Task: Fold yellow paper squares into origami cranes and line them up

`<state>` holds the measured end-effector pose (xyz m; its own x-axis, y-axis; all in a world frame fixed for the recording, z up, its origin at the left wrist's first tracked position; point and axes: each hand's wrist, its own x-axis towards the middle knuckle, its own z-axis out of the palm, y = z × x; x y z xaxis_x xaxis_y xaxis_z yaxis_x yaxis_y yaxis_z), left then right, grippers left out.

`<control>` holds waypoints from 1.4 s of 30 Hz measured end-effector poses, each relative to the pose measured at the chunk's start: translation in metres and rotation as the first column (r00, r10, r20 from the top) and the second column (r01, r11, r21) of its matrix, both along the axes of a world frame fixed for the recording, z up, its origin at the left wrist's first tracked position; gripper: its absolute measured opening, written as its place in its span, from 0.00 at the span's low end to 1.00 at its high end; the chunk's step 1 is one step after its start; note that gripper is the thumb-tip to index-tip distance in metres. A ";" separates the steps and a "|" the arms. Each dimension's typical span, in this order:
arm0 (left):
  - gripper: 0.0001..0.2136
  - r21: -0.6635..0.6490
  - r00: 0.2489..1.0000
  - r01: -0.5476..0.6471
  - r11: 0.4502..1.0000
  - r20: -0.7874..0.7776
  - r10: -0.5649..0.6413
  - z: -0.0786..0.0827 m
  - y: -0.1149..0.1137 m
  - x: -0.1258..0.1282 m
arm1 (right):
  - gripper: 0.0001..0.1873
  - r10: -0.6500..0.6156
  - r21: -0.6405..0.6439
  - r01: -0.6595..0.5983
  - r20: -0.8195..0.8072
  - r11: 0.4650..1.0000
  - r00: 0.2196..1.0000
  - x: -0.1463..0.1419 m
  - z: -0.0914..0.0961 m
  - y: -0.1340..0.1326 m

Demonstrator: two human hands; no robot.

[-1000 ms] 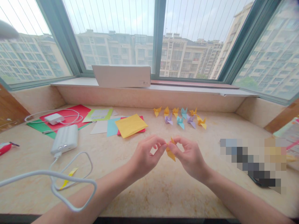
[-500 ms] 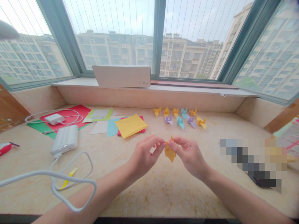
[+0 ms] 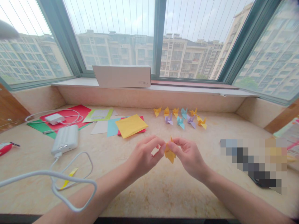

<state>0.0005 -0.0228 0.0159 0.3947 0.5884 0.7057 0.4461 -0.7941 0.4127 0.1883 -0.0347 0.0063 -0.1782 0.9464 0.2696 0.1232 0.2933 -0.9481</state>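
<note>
Between my two hands, just above the stone-look counter [image 3: 149,193], is a yellow origami crane [image 3: 170,155], one point up and a wider folded part hanging down. My left hand [image 3: 146,153] pinches its left edge between thumb and forefinger. On the other side my right hand [image 3: 189,155] grips it with the thumb across the front; the fingers behind are partly hidden. Beyond them stand finished paper cranes in two rows, among them a purple crane [image 3: 168,119], a teal crane [image 3: 180,122] and a yellow crane [image 3: 201,122].
Yellow paper [image 3: 131,125] tops a stack of coloured sheets left of the cranes. Farther left lie a white power bank [image 3: 65,139], a charger [image 3: 54,119] and a looped white cable [image 3: 70,173]. A white box [image 3: 123,76] stands on the sill; a blurred dark object [image 3: 259,174] lies right.
Both hands stay in nearly the same place on the yellow crane. My left fingertips have shifted very slightly, and the crane's lower tip sits a touch lower.
</note>
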 end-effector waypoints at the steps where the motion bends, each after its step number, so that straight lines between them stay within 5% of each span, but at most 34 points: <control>1: 0.05 0.008 1.000 -0.010 1.000 0.002 0.010 0.000 0.000 0.000 | 0.18 0.000 0.003 0.000 0.003 1.000 1.000 0.000 0.001 0.000; 28: 0.04 0.020 1.000 0.000 1.000 0.017 -0.001 0.000 0.000 0.002 | 0.13 -0.043 0.147 0.028 0.098 0.989 0.994 0.002 0.011 -0.003; 36: 0.05 0.017 0.995 -0.072 0.997 0.073 0.071 0.008 -0.001 0.003 | 0.10 -0.029 0.145 0.027 0.013 0.989 1.000 0.001 0.009 0.001; 42: 0.03 -0.060 0.998 -0.020 0.998 0.055 0.023 0.007 0.000 0.005 | 0.09 0.016 0.113 -0.009 -0.058 0.994 0.998 0.001 0.006 0.005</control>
